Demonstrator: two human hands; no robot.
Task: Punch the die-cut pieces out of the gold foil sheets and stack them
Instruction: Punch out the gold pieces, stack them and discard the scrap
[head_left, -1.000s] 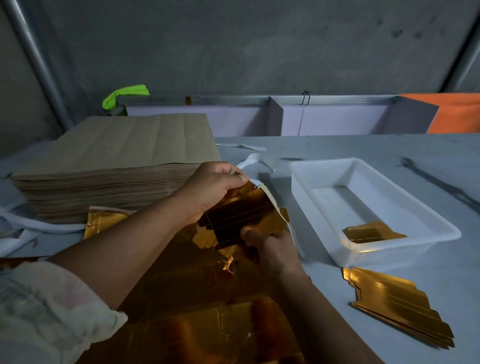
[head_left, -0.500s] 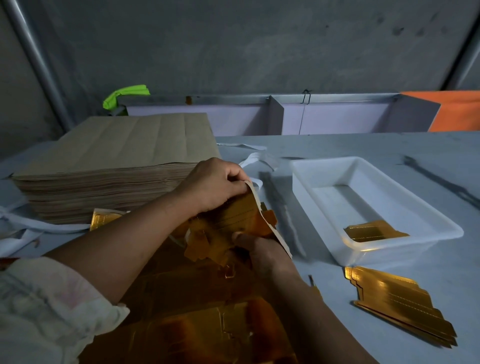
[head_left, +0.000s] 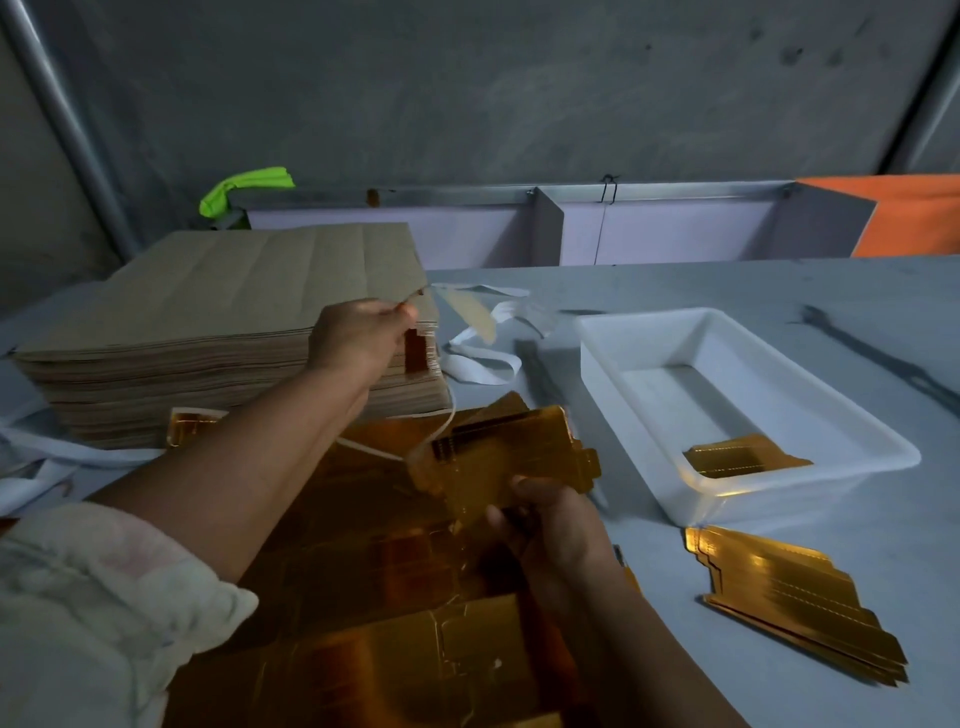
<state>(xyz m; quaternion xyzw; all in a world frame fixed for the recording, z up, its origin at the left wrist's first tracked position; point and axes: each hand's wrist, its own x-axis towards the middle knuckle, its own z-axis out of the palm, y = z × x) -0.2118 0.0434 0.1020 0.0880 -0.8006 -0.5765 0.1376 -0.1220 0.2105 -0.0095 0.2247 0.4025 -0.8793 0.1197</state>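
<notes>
Grip check: right hand (head_left: 553, 525) pinches the gold die-cut piece (head_left: 498, 462) mid-frame by its near edge, left hand (head_left: 358, 340) pinches the waste strip (head_left: 470, 317); looks light, bendy and crease-prone, so edges only.

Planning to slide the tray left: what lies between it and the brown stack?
In the head view, looped white straps lie on the table between tray and brown stack; the left hand holds a pale strip above them.

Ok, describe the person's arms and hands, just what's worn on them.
The left hand and right hand are bare: no gloves, no ring or watch visible. The left arm wears a pale, loose sleeve bunched near the elbow, faintly pink in places. The right forearm is uncovered as far as the view shows.
</notes>
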